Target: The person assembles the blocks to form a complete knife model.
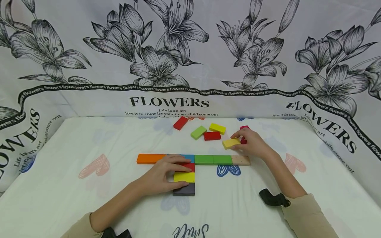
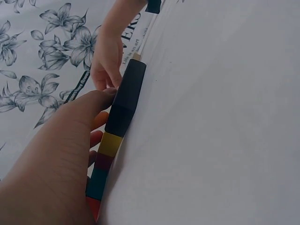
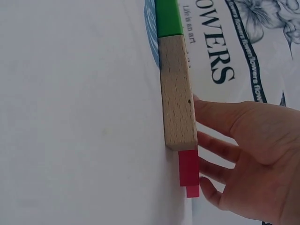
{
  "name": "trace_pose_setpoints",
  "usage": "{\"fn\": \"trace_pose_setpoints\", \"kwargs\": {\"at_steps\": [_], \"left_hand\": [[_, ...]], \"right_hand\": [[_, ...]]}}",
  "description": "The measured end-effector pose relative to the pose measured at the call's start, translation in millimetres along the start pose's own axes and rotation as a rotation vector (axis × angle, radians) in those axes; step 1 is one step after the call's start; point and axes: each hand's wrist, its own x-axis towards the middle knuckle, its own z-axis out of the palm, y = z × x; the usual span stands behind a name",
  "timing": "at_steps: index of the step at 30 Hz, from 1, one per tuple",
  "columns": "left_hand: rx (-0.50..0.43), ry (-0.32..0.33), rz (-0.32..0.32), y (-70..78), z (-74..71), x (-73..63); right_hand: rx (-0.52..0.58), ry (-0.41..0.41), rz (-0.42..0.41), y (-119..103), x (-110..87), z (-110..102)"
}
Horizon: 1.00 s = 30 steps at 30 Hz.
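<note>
A row of flat wooden blocks lies on the sheet: orange (image 1: 151,158), blue (image 1: 189,158), two green (image 1: 203,160) and one plain wood (image 1: 241,160). From its middle a column runs toward me with a red block (image 1: 190,168), a yellow block (image 1: 184,177) and a dark block (image 1: 184,189). My left hand (image 1: 157,175) rests over the column's left side, fingers extended across the blue and red blocks, thumb touching the dark one. Behind the row's right end, my right hand (image 1: 251,142) pinches a second yellow block (image 1: 229,143) between thumb and finger.
Loose blocks lie behind the row: red (image 1: 180,123), light green (image 1: 198,132), yellow (image 1: 217,128) and another red (image 1: 212,136). More red (image 1: 244,127) shows beside my right hand. A flower-printed curtain (image 1: 166,102) stands along the back edge.
</note>
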Motion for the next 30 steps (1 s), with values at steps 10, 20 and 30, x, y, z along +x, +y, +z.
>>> {"fn": "trace_pose_setpoints", "kwargs": {"at_steps": [10, 20, 30], "left_hand": [[-0.004, -0.014, -0.010, -0.2, 0.0, 1.4], [0.000, -0.031, -0.018, 1.1, -0.7, 2.1], [0.005, -0.034, -0.035, 0.6, -0.6, 1.1]], "right_hand": [[0.021, 0.000, -0.002, -2.7, 0.1, 0.6], [0.043, 0.064, -0.101, -12.5, -5.5, -2.7], [0.052, 0.055, -0.089, -39.3, -15.3, -7.8]]}}
